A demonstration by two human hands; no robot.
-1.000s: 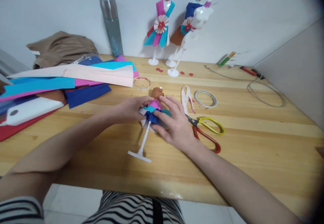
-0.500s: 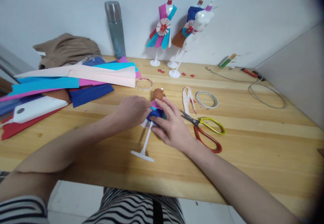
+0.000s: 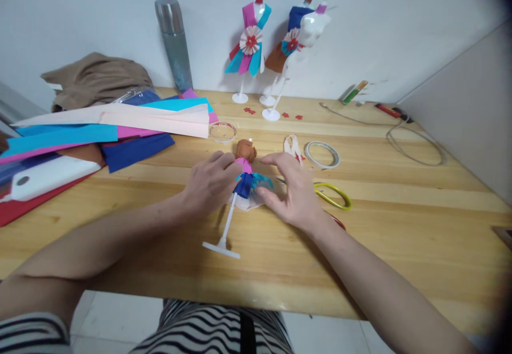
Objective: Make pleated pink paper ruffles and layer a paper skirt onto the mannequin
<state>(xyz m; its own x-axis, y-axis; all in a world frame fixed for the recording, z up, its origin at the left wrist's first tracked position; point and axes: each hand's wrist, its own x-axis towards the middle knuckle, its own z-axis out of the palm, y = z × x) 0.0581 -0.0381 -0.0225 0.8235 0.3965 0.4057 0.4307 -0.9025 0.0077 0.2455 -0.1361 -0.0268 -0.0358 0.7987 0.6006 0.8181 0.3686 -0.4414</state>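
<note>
Off to the right, the right hand (image 3: 294, 191) has moved back a bit from the little dress doll (image 3: 244, 165), and more of its light blue skirt (image 3: 262, 179) now shows. Half a second ago its fingers were lying on the doll. Now its thumb and pointing finger are spread wide, with nothing between them but air and the skirt's edge. The thumb is right by the skirt; I cannot tell if it touches.

The left hand (image 3: 212, 180) is the nearer one. Its fingers are bent close together against the doll's left side, by the waist. I cannot tell if they pinch the paper or just press on it.

The doll seems to lie on the table (image 3: 272, 274), between the two hands. Its long way runs from the white foot (image 3: 221, 250), near the person, up the thin pole (image 3: 228, 220) to the brown top (image 3: 245, 151), which points away and leans a little to the right. So the skirt sticks out sideways, toward the open right hand.
</note>
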